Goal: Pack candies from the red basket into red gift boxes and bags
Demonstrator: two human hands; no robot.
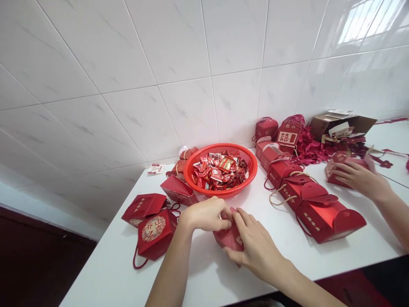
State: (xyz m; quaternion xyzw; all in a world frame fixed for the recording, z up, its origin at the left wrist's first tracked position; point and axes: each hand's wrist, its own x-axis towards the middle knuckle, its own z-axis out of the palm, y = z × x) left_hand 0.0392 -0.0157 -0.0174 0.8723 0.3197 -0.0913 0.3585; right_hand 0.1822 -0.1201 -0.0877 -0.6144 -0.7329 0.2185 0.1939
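Head view: left hand (pixel 204 214) and right hand (pixel 255 244) both curled firmly around a small red gift box (pixel 230 237) between them (right hand nearer, covering more of it), its long axis pointing toward the red basket (pixel 220 170)

We have bare counter (pixel 102 273) near front edge; red gift boxes (pixel 315 213) block left and right, red basket (pixel 223 147) blocks ahead.

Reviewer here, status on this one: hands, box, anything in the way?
Left hand, right hand both on small red gift box, at its top. Red basket of wrapped sweets beyond. Co-worker's hand on another red box, off right.
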